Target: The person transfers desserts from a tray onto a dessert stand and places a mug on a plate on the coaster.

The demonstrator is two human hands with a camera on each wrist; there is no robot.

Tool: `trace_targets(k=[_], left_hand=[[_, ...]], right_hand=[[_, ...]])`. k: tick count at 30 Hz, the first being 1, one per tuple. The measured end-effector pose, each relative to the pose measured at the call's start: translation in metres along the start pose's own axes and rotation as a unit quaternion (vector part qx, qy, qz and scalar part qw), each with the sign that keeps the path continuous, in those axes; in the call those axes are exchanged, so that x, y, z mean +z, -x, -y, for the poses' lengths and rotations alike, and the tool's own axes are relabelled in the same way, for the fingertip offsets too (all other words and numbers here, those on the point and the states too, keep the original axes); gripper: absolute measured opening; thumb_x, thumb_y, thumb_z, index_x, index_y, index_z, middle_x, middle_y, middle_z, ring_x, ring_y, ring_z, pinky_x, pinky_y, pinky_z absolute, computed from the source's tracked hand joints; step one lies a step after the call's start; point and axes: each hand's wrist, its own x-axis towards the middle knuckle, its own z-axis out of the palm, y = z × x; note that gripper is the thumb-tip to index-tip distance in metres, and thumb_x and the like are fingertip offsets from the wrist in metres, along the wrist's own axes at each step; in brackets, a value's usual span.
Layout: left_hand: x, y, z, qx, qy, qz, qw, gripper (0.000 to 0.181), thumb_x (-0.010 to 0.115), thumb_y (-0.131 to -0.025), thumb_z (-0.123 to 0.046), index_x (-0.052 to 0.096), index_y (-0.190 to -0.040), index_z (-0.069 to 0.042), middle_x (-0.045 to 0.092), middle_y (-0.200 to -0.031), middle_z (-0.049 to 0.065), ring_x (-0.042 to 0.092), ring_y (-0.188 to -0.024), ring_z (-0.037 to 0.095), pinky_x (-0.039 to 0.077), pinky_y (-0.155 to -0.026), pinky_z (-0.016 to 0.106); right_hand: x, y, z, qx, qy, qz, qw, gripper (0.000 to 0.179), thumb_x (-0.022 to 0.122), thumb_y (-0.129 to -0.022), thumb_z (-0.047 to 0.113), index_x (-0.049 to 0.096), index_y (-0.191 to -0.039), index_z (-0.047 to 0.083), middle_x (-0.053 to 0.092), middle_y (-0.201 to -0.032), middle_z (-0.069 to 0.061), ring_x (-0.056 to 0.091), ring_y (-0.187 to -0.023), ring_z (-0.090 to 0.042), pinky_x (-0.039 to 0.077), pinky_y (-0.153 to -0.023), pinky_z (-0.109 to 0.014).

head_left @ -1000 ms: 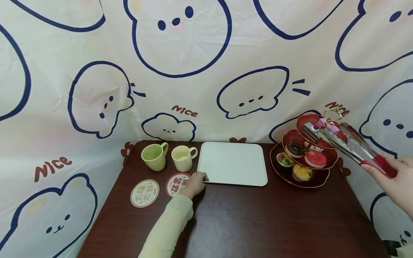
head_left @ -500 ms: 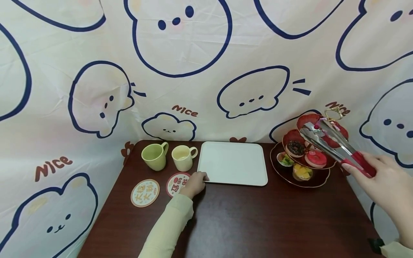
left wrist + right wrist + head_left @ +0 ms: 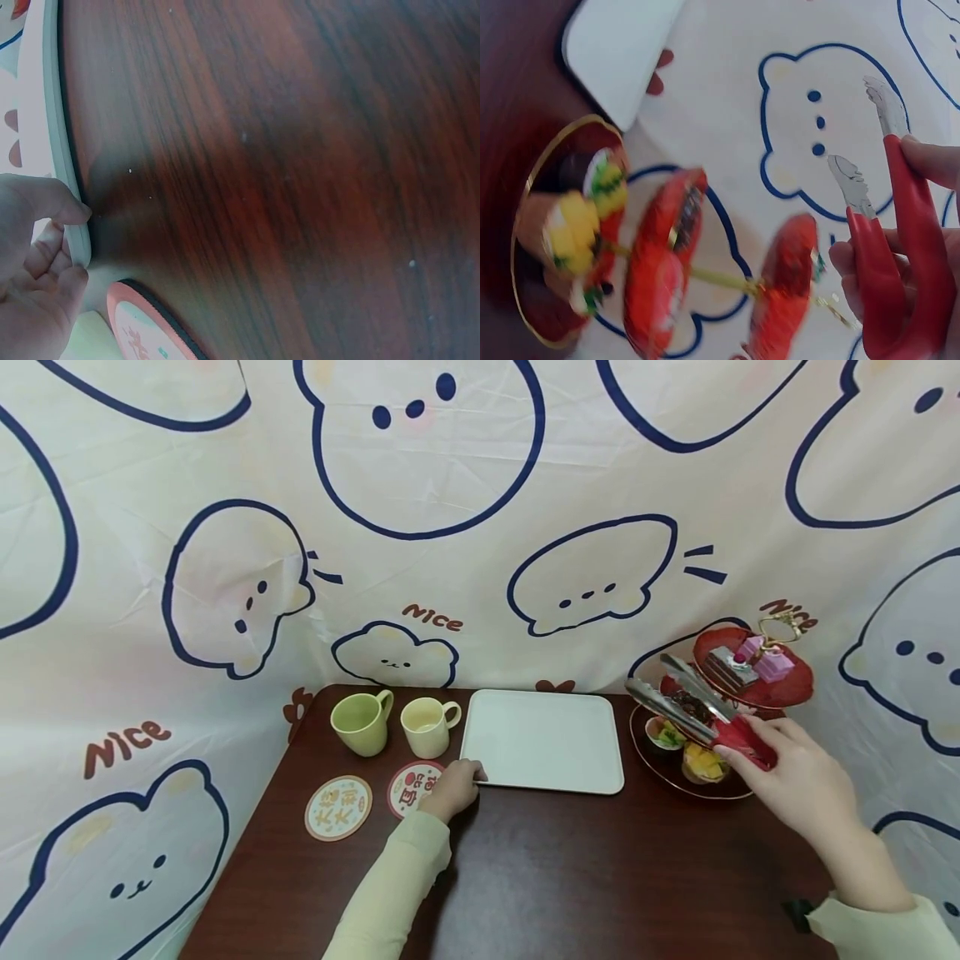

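My left hand [image 3: 453, 789] pinches the near left corner of the white tray [image 3: 543, 739], thumb on its edge in the left wrist view. My right hand [image 3: 798, 777] holds red-handled metal tongs [image 3: 922, 247] in front of the tiered dessert stand [image 3: 797, 689]. The tongs' tips stand apart with nothing between them, pointing left toward the tray. A brown cake slice [image 3: 731, 668] and a pink cake [image 3: 774, 662] lie on the stand's top plate. A yellow fruit tart [image 3: 703, 764] and a green-topped fruit tart [image 3: 663, 732] sit lower. The tongs partly cover the chocolate donut and hide the pink one.
A green mug [image 3: 358, 724] and a cream mug [image 3: 426, 732] stand left of the tray. In front lie a yellow-lettered round coaster [image 3: 337, 808] and a red-rimmed coaster [image 3: 408, 783], partly behind my left hand. A patterned cloth [image 3: 412, 468] hangs behind the table.
My right hand has swung the tongs left and down, from over the stand's top plate to the lower tiers' left side. The top cakes are uncovered. My left hand stays at the tray corner.
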Motion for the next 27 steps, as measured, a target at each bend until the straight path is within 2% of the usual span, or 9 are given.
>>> trace_targets(k=[6,10,12,16,27], left_hand=[[0.001,-0.002,0.001,-0.008,-0.003,0.004,1.0000,0.024,0.063,-0.084,0.014,0.074,-0.096,-0.003,0.072,-0.095,0.011,0.069,-0.097,0.030,0.058,-0.084,0.043],[0.002,-0.003,0.001,-0.014,-0.005,0.004,0.9999,0.024,0.063,-0.084,0.013,0.074,-0.096,-0.004,0.072,-0.096,0.011,0.069,-0.098,0.030,0.058,-0.084,0.043],[0.002,-0.003,0.001,-0.014,-0.006,0.002,0.9999,0.024,0.063,-0.084,0.014,0.074,-0.096,-0.004,0.072,-0.096,0.011,0.069,-0.097,0.030,0.058,-0.083,0.043],[0.001,-0.001,0.002,-0.011,-0.006,-0.002,0.9999,0.024,0.064,-0.084,0.013,0.074,-0.096,-0.004,0.072,-0.096,0.011,0.069,-0.097,0.030,0.058,-0.083,0.043],[0.005,-0.002,0.002,-0.004,0.000,-0.019,0.9998,0.024,0.063,-0.082,0.014,0.074,-0.094,-0.003,0.072,-0.095,0.012,0.069,-0.096,0.032,0.058,-0.084,0.044]], right_hand=[[0.033,-0.011,0.014,-0.020,-0.036,-0.003,0.9991,0.077,0.068,-0.094,0.053,0.056,-0.140,-0.007,0.051,-0.135,-0.035,0.052,-0.116,-0.055,0.048,-0.082,-0.073],[0.061,-0.020,0.021,-0.035,-0.062,-0.017,0.9973,0.072,0.071,-0.093,0.049,0.059,-0.139,-0.005,0.057,-0.127,-0.031,0.057,-0.110,-0.051,0.050,-0.081,-0.070],[0.075,-0.024,0.025,-0.036,-0.072,-0.015,0.9966,0.071,0.071,-0.093,0.049,0.059,-0.139,-0.004,0.058,-0.129,-0.029,0.058,-0.111,-0.049,0.051,-0.082,-0.068],[0.104,-0.033,0.033,-0.022,-0.089,0.010,0.9958,0.072,0.069,-0.094,0.051,0.058,-0.141,-0.003,0.055,-0.136,-0.029,0.058,-0.113,-0.050,0.050,-0.085,-0.067],[0.163,-0.054,0.040,0.000,-0.105,0.086,0.9908,0.074,0.069,-0.095,0.047,0.053,-0.145,-0.005,0.056,-0.126,-0.025,0.060,-0.104,-0.039,0.052,-0.087,-0.058]])
